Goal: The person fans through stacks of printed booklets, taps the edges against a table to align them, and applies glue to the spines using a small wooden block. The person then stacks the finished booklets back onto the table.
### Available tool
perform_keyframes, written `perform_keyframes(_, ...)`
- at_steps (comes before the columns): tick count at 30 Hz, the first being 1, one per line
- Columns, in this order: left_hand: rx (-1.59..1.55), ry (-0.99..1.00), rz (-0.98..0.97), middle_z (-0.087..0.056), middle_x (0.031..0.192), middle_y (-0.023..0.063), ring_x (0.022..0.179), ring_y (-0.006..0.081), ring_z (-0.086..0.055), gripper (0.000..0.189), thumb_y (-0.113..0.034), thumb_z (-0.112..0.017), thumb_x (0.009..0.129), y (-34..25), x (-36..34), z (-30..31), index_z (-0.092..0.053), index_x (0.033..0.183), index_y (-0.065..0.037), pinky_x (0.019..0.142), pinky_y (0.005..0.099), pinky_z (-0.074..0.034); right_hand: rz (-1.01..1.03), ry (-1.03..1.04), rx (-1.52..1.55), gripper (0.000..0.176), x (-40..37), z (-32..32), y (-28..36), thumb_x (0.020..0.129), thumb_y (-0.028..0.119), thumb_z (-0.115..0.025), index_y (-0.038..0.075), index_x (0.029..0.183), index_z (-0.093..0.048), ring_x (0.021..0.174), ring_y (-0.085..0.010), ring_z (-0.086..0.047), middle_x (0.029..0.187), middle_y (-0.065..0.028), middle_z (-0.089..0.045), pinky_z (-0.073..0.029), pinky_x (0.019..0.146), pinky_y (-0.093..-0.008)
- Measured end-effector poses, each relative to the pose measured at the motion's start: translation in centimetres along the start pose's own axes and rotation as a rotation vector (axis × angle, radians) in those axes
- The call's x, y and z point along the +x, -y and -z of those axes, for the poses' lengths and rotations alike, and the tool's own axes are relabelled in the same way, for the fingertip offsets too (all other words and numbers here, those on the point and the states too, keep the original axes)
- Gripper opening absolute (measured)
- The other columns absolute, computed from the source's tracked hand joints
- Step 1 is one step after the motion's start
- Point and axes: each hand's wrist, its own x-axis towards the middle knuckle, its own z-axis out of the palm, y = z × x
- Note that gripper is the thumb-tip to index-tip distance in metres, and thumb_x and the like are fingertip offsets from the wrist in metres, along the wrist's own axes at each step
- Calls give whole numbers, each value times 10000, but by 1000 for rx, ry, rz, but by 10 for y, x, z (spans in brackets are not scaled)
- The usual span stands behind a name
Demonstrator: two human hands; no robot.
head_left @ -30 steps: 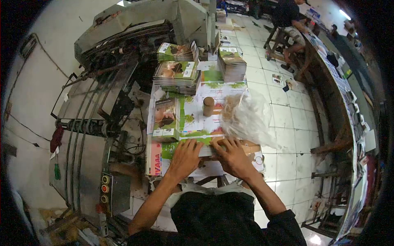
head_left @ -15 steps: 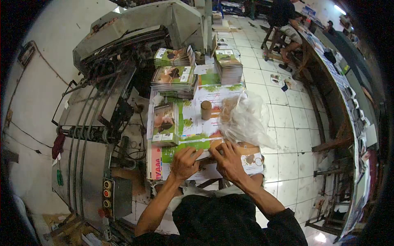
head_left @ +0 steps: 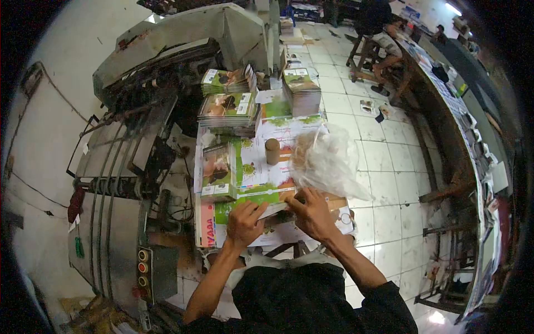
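Both hands are at the front of a table covered with printed sheets (head_left: 253,196). Between them lies a thin piece of folded printed paper (head_left: 275,210), its pale edge facing up. My left hand (head_left: 245,222) pinches its left end, thumb and fingers together. At the other end, my right hand (head_left: 313,214) has its fingers bent and closed on the paper. Much of the paper is hidden below the hands. A booklet stack (head_left: 218,170) stands just beyond my left hand. Past my right hand rests a crumpled clear plastic bag (head_left: 336,161). A brown cylinder (head_left: 272,151) stands upright mid-table.
More booklet stacks (head_left: 227,107) stand at the back left, and a tall stack (head_left: 302,92) at the back right. A machine (head_left: 125,183) with control buttons borders the left side. To the right is tiled floor (head_left: 384,195), then a long workbench; a person sits farther back.
My hands have moved slightly apart, and more of the paper's pale edge shows between them. The whole view has shifted a little; stacks, bag and cylinder keep their places on the table.
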Motion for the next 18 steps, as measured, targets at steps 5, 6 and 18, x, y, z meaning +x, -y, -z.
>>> perform_keyframes(5, 33, -71, 17, -596, 808, 106, 753, 289, -586, 427, 11, -653, 612, 0, -3, -9, -665, 1039, -14, 646, 398, -478, -61, -120, 25, 301, 0, -6, 10, 746, 83, -710, 97, 1042, -655, 770, -315, -542, 850, -137, -522, -407, 625, -439)
perform_keyframes(6, 56, -87, 25, -605, 818, 106, 757, 287, -589, 419, 10, -650, 617, 0, -2, -11, -667, 1035, -13, 649, 399, -481, -96, -134, 40, 307, -3, -8, 10, 740, 80, -715, 99, 1041, -659, 752, -315, -542, 839, -138, -514, -402, 616, -439)
perform_keyframes(18, 59, -23, -4, -631, 850, 93, 789, 291, -591, 447, -32, -675, 605, 7, -14, 0, -680, 1052, -35, 668, 416, -477, -97, 51, 241, 391, -15, 34, -11, 801, 61, -698, 25, 1182, -620, 980, -363, -606, 1083, -196, -591, -512, 813, -409)
